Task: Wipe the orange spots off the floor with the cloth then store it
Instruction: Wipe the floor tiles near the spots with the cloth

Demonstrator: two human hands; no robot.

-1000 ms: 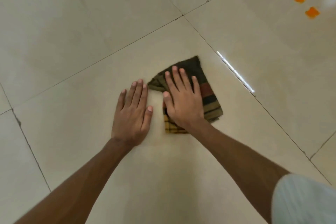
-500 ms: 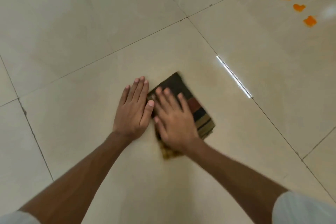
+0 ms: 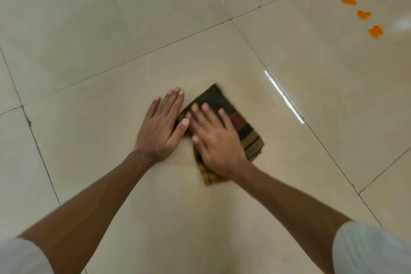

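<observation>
Cloth (image 3: 235, 118), folded into a dark rectangle with red, black and tan stripes and a yellow checked end, lies flat on the floor (image 3: 111, 73) at the centre of the frame, pinned under the right hand (image 3: 216, 143). That hand's fingers (image 3: 208, 110) are spread wide and flat over the cloth's left half, tips toward the upper left of the frame; they press down rather than grip, and the palm covers the middle of the fabric. The cloth's long axis runs diagonally, from its dark corner at upper centre down to the yellow checked end at lower centre, just below the right wrist. Its striped edge shows to the right of the hand.

Just beside it, the left hand (image 3: 161, 127) rests palm down on the bare tile, fingers together and extended toward the top of the frame. Its thumb tip lies at the cloth's left edge, close to the right hand's fingertips; whether they touch I cannot tell.

Well apart, in the upper right of the frame, 3 orange spots (image 3: 364, 14) sit in a short diagonal row on another tile. Pale sleeves (image 3: 369, 249) show at both lower corners.
</observation>
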